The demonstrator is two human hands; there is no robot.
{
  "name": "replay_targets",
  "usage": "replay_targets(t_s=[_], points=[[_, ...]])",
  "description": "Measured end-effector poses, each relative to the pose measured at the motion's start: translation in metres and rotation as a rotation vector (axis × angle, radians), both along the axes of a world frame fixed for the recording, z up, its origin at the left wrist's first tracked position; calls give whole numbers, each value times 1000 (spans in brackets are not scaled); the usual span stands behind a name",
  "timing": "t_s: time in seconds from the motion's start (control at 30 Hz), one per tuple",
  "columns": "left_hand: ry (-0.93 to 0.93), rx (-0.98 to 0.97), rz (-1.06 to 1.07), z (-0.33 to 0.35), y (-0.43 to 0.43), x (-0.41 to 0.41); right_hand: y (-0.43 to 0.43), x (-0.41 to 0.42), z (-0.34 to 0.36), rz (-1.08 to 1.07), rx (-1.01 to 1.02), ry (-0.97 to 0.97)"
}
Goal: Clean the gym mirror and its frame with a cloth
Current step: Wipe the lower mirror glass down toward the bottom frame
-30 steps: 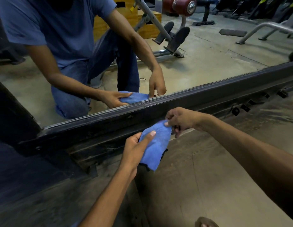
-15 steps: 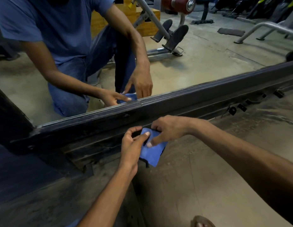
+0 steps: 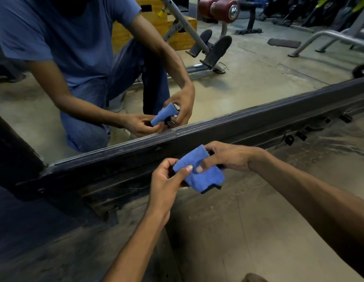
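Blue cloth (image 3: 199, 171) pinched by both hands, left (image 3: 166, 178) and right (image 3: 227, 157), before the mirror frame (image 3: 238, 127).

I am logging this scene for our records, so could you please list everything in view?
cloth: one, blue, folded, held in both hands just in front of the frame
mirror: one, reflecting the person and the gym floor, upper half of view
frame: one, dark, worn, running along the mirror's lower edge
floor: dull brown, scuffed, below the frame
bench: one, grey with black pads, seen in the reflection
box: one, yellow wood, in the reflection
left hand: one, thumb pinching the cloth's left edge
right hand: one, grip on the cloth's upper right
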State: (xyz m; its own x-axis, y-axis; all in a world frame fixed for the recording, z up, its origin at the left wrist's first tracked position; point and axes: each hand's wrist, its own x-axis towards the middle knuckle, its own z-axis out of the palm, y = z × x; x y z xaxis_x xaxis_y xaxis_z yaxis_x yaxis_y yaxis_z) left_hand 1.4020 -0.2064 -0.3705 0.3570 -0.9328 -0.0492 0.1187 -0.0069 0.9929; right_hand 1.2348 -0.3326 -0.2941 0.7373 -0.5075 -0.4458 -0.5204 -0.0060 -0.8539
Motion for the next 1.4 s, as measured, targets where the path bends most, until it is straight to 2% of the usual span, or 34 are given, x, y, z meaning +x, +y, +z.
replay_targets(t_s=[0.07,0.13,0.23,0.33,0.4,0.5,0.57,0.63,0.67,0.7,0.8,0.87,0.97,1.07,1.13,1.23,1.3,1.37,1.4], points=[[-78,-23,20,7,5,-2,6,3,4,34,-27,-2],[-252,-76,91,17,8,-1,6,5,13,20,-69,-42],[-662,-321,206,57,3,10,-3,8,43,-120,-192,-159],[-1115,-578,196,121,-12,33,-6,16,95,-297,-395,-327],[-1372,-756,211,170,-24,49,-7,22,131,-360,-603,-435],[-1733,-974,215,239,-41,76,-11,30,169,-534,-1109,-581],[-1937,-986,221,279,-51,92,-18,36,181,-796,-1488,-657],[-2091,-927,249,303,-60,104,-26,49,186,-1060,-1706,-674],[-2159,-892,262,308,-64,109,-28,58,182,-1076,-1740,-670],[-2222,-860,273,309,-67,112,-30,70,169,-995,-1758,-659],[-2370,-810,321,300,-75,121,-27,103,86,-558,-1839,-452],[-2410,-806,347,297,-77,125,-27,102,41,-430,-1891,-363],[-2423,-821,353,300,-77,123,-44,91,43,-491,-1879,-425],[-2443,-793,355,299,-78,123,-63,89,82,-889,-1677,-557],[-2500,-800,312,296,-79,124,-60,102,95,-1014,-1594,-590],[-2617,-832,200,291,-80,124,-38,126,76,-759,-1765,-529],[-2633,-842,184,291,-79,124,-30,128,64,-611,-1874,-488],[-2603,-829,192,292,-78,122,-39,119,70,-618,-1939,-469],[-2585,-826,199,293,-78,122,-49,113,80,-704,-1925,-483]])
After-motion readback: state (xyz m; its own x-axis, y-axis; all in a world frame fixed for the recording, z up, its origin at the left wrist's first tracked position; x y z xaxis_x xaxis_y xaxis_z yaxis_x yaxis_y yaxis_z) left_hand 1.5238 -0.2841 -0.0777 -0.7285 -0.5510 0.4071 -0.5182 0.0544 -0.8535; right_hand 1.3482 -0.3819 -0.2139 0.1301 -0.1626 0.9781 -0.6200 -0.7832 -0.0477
